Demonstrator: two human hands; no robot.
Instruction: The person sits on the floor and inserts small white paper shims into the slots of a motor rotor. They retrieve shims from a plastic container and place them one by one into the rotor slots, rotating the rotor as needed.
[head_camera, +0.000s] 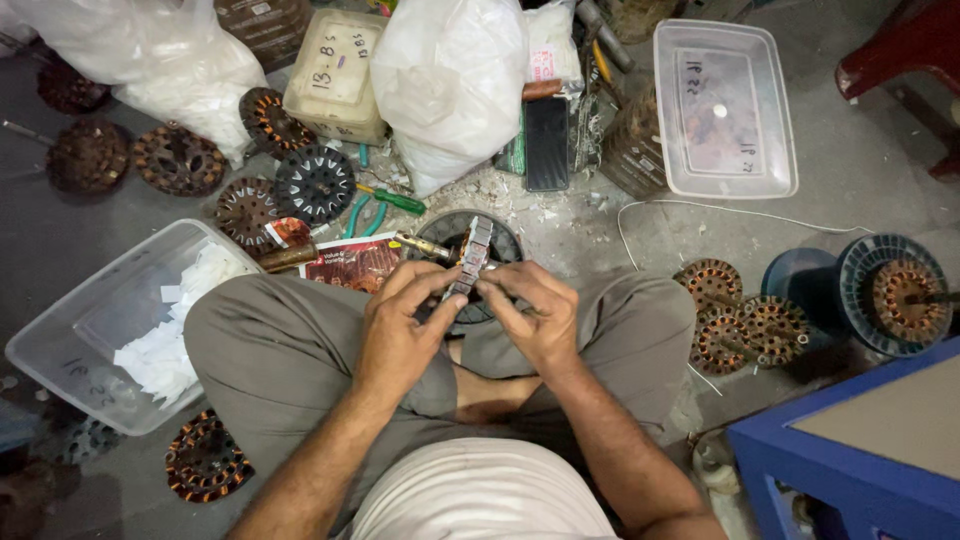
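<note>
Head view | left hand and right hand meet at centre, fingers of both pinched on an upright stator ring held edge-on above the lap | clear bin at 9 o'clock, wound stators at 3 crowd the knees | ring's lower half hidden behind fingers; blue cabinet cut off at 4.

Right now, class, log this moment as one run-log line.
left hand: holds motor core | right hand: holds same core, pinching its edge | pose: seated cross-legged on floor | nearby: plastic tub of paper slips, green pliers
</note>
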